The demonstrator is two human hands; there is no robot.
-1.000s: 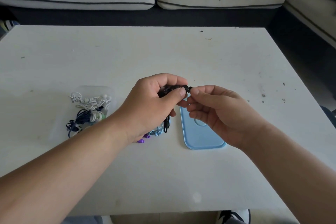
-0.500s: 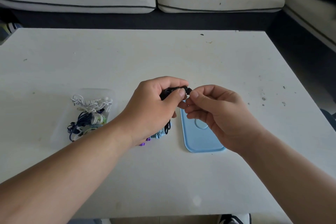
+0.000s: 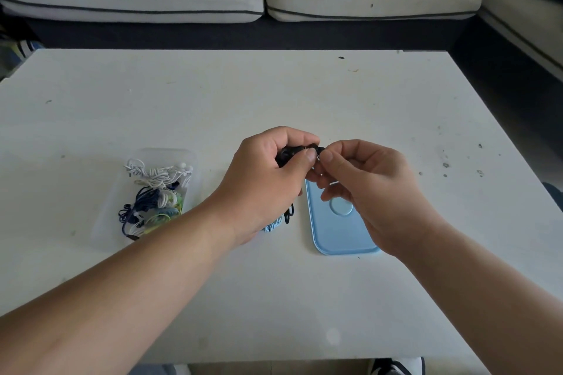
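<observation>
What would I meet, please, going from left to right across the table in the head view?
Clear box of earphones → left hand → black cord pinched by both hands → right hand.

Two bare forearms, left hand (image 3: 265,183) and right hand (image 3: 374,192) bare with short rounded nails, below the white table's (image 3: 274,94) near edge a white shoe (image 3: 396,368) with black stripes, further left a strip of grey-blue cloth (image 3: 155,371)
</observation>
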